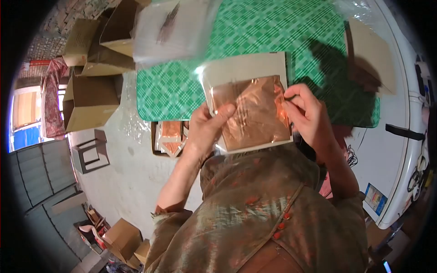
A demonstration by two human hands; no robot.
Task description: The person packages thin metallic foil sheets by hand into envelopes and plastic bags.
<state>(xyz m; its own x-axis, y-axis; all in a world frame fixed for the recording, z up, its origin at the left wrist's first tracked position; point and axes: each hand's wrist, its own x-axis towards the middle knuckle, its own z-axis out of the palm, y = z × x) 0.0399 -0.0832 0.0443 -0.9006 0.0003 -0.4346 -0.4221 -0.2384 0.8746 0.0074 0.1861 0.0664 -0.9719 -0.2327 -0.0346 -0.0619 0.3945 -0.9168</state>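
A flat, shiny brown packet (255, 116) lies over a white backing card (246, 68), close in front of my body. Clear, glossy plastic shows around the card's left edge. My left hand (207, 125) grips the left side, its thumb pressed on top of the packet and its fingers hidden underneath. At the right edge, my right hand (306, 113) pinches the crinkled, orange-glinting side of the packet between thumb and fingertips. What exactly sits in that pinch is too small to make out.
A green checked tablecloth (255, 27) covers the table. Clear plastic bags (170, 34) are stacked at its far left, and a pale card (371, 59) lies at the right. Cardboard boxes (93, 98) stand on the left. An open box (169, 136) with orange packets is below the table edge.
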